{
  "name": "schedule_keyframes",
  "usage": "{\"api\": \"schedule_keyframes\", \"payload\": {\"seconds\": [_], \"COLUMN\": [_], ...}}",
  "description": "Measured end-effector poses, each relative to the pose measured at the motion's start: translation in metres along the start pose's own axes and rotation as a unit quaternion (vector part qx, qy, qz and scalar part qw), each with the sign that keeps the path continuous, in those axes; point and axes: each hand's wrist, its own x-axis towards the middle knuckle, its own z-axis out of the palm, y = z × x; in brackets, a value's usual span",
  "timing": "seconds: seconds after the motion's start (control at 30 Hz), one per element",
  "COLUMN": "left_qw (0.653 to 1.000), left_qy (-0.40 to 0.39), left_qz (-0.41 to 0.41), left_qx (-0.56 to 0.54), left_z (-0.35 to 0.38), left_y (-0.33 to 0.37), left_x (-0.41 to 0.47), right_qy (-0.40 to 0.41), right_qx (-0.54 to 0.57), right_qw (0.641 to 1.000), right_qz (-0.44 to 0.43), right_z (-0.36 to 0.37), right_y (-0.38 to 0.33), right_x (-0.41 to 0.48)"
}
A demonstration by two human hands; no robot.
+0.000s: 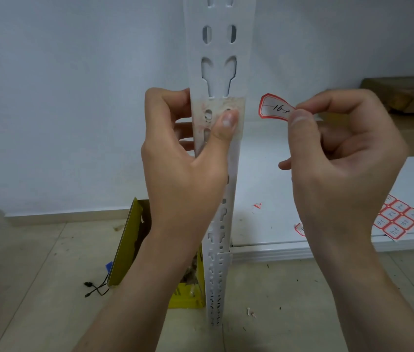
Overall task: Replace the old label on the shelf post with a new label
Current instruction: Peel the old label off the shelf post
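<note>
My left hand point(188, 158) grips the shelf post point(219, 72), thumb pressed on the sticky residue patch point(239, 105), while my right hand point(340, 146) pinches the new label point(274, 109) just beside it, which I judge must next be aligned and pressed flat.

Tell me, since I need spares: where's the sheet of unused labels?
In the head view, the label sheet lies at lower right on the white shelf, beyond the right hand.
</note>
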Motion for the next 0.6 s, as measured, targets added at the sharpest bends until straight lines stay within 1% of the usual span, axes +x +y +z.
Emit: {"api": "schedule_keyframes", "payload": {"seconds": [0.33,0.6], "left_qw": [0.999,0.998], "left_qy": [-0.027,-0.004], "left_qz": [0.014,-0.046], "left_qx": [-0.008,-0.041], "left_z": [-0.0010,0.0064], "left_y": [-0.0071,0.0006], "left_x": [-0.0010,0.0004], "right_qy": [0.000,0.000], "right_qx": [0.001,0.010], "right_qw": [1.000,1.000], "right_qz": [0.006,0.008], "right_z": [-0.0022,-0.0011], "right_y": [0.0007,-0.0032], "right_x": [0.0001,-0.0019]}}
